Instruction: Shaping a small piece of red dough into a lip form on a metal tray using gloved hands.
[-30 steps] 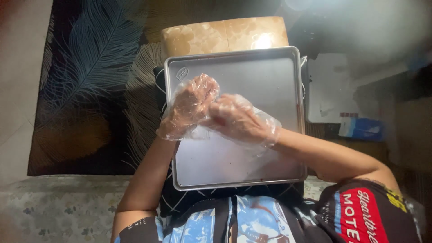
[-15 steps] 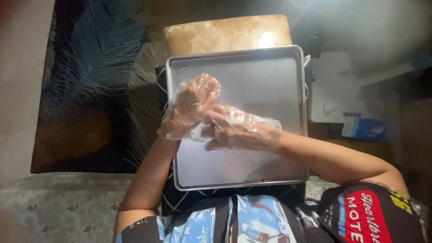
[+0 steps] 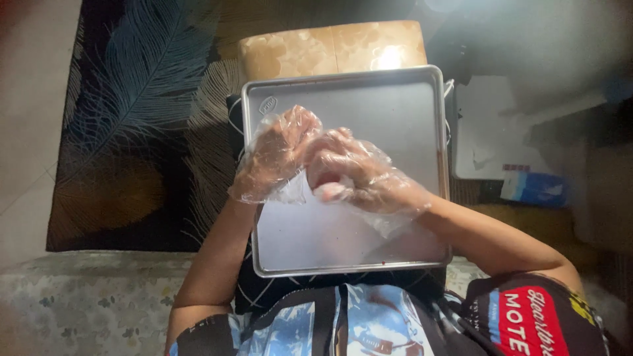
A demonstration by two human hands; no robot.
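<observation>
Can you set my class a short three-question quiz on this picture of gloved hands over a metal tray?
1. True or false: both hands wear thin clear plastic gloves.
2. Which lies right under the hands? A) a metal tray B) a glass bowl C) a wooden board
3. What pattern shows on the dark rug at the left?

Key
1. True: the left hand and the right hand each wear a loose clear glove, and they touch each other.
2. A: a rectangular metal tray, with nothing else visible on its surface.
3. Large feather shapes on the rug.
</observation>
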